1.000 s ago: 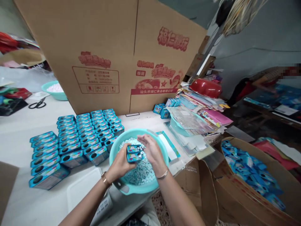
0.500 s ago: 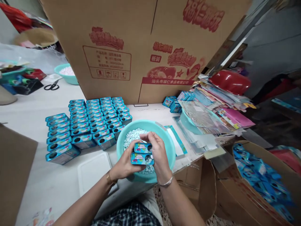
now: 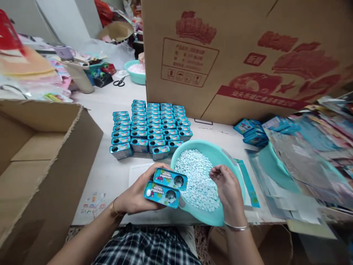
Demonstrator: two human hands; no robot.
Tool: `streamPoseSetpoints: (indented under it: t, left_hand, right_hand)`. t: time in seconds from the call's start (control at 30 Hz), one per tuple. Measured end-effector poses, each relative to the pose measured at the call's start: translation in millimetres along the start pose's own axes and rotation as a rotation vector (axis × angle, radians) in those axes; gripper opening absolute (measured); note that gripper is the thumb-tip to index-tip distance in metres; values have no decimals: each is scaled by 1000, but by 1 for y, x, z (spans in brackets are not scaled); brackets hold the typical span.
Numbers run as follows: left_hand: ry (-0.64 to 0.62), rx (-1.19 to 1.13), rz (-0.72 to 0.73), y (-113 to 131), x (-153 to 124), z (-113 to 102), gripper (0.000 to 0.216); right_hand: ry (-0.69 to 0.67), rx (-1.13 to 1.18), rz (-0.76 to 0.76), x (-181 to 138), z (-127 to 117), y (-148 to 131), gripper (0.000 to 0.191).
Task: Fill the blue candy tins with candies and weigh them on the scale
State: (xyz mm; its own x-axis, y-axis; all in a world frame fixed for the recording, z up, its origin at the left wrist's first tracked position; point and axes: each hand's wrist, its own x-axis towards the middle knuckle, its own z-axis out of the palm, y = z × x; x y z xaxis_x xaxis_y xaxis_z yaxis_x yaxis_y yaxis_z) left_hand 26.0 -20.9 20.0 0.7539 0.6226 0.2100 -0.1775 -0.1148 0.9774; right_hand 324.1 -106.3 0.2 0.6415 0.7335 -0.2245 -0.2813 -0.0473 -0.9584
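Note:
My left hand (image 3: pixel 136 195) is closed around two small blue candy boxes held side by side. Through the round hole of the nearer candy box (image 3: pixel 158 191), pale candies show, and one white candy lies on its top. The farther candy box (image 3: pixel 168 176) has a darker hole with some candy visible inside. Over the right part of a turquoise basin (image 3: pixel 230 158), my right hand (image 3: pixel 227 187) is apart from the boxes, its fingers curled together; whatever they may hold is hidden. Pale blue candies (image 3: pixel 197 180) fill much of the basin's bottom.
Rows of blue candy boxes (image 3: pixel 149 127) stand beyond my left hand. A large carton (image 3: pixel 220 73) blocks the back; an open carton (image 3: pixel 49 158) stands at left. A white lid (image 3: pixel 135 176) lies under the left hand. Scissors (image 3: pixel 119 82) and stacked packaging (image 3: pixel 303 154) lie farther out.
My right hand has moved away from the boxes to the right, over the candies. My left hand still holds both boxes, now at the basin's left rim. The view has turned left.

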Motion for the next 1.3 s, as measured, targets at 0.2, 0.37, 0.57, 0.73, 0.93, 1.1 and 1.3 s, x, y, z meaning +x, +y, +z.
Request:
streamPoseSetpoints:
  t: [0.2,0.37,0.57,0.73,0.93,1.1,1.3]
  left_hand:
    - [124,-42,-125,1,-35,-29,78]
    - [222,42,-232,-29,-62,-49,82]
    - [248,120,-216,-68,-72,-53,76]
    - [193,112,-197,-79,-79,-54,91]
    - [247,133,-217,-71,-100,-57,80]
    - [330,126,-235,-48,-135,-66,58]
    - [582,241,-260,-55,-172,-82,52]
  right_hand:
    - [-163,-783,-203,15,-11,10,32]
    - [-399,-1429,-419,17,4,9,42]
    - [-489,-1572,-482,21,31,4,38]
    - [-511,-1581,-481,33,39,4,36]
    - [-499,-1515,-589,44,51,12,35]
    - [-465,-1351,-658,32,66,2,33]
    - [-446,-1319,-681,33,62,8,32]
